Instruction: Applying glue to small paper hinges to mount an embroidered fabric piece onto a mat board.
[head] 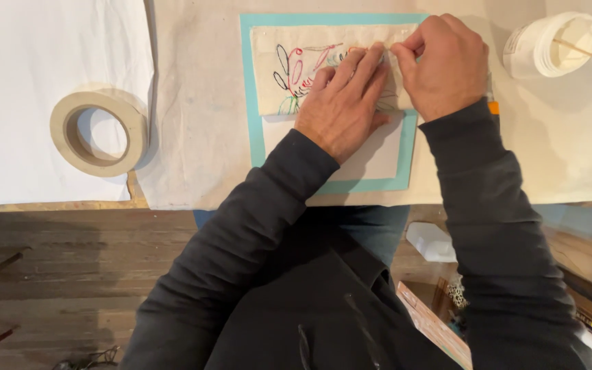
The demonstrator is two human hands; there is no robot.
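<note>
A cream cloth (pixel 272 72) with coloured stitched line drawing lies over a white card on a light blue sheet (pixel 255 130). My left hand (pixel 340 106) lies flat on the cloth, fingers stretched toward its upper edge. My right hand (pixel 440 65) pinches the cloth's right part with thumb and forefinger, right beside my left fingertips. An orange-tipped tool (pixel 492 106) pokes out under my right wrist. The cloth's right half is hidden by both hands.
A roll of beige tape (pixel 97 132) lies on white paper at the left. A white jar (pixel 549 44) with a thin stick in it stands at the top right. The canvas-covered table (pixel 193 137) ends near my body; wooden floor and clutter lie below.
</note>
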